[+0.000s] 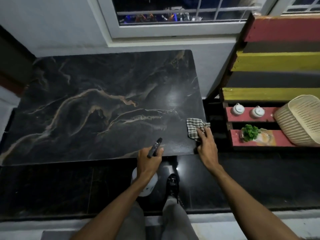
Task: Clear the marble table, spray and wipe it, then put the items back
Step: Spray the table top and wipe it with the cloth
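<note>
Now, the left hand (149,161) grips the spray bottle (145,185) just off the near edge of the marble table (86,101). Its fingers are curled round the bottle's neck, and the black nozzle (155,146) points out over the dark veined slab. The right hand (207,144) presses the checked cloth (194,126) onto the table's near right corner, with fingers fairly straight and close together on top of the fabric (the cloth is bunched and overhangs the right edge a little). A pale speckled patch shows on the marble between the two hands. To the right, apart from the table, a painted pallet shelf (277,60) carries a white jar (238,109), a second jar (258,112), a small green plant (250,132) and a woven basket (301,122).
</note>
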`<state>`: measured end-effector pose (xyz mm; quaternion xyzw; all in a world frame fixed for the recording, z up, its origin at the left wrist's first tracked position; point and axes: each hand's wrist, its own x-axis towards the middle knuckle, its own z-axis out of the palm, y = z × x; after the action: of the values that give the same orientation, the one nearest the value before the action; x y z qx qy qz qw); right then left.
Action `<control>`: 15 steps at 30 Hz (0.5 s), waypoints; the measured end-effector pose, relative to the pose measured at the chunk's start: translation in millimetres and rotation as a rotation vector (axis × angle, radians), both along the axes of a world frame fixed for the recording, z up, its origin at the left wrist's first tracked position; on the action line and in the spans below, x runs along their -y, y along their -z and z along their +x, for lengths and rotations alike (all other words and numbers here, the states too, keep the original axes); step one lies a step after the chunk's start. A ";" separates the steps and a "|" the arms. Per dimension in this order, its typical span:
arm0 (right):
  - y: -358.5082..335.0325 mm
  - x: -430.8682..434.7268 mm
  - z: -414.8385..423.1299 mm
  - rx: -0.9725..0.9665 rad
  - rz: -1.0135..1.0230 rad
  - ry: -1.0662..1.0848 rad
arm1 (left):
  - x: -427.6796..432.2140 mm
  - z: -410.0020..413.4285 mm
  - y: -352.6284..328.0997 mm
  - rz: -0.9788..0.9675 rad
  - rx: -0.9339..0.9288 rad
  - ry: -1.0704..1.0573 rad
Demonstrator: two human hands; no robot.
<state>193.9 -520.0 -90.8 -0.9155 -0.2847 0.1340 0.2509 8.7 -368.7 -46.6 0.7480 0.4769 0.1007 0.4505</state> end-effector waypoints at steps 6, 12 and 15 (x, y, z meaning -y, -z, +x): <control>7.4 -45.3 -91.3 -0.055 0.037 -0.023 | -28.0 -50.6 9.4 0.037 0.051 -0.014; 6.5 -114.1 -153.0 -0.045 0.062 0.130 | -82.3 -120.0 8.5 0.106 0.082 -0.113; 7.1 -174.3 -227.9 -0.061 0.157 -0.104 | -116.1 -160.6 2.5 0.118 0.085 -0.185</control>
<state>-33.9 -345.7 -98.0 -0.8726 -0.3337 0.1518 0.3229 -151.9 -252.6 -49.1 0.7210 0.5178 0.2012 0.4141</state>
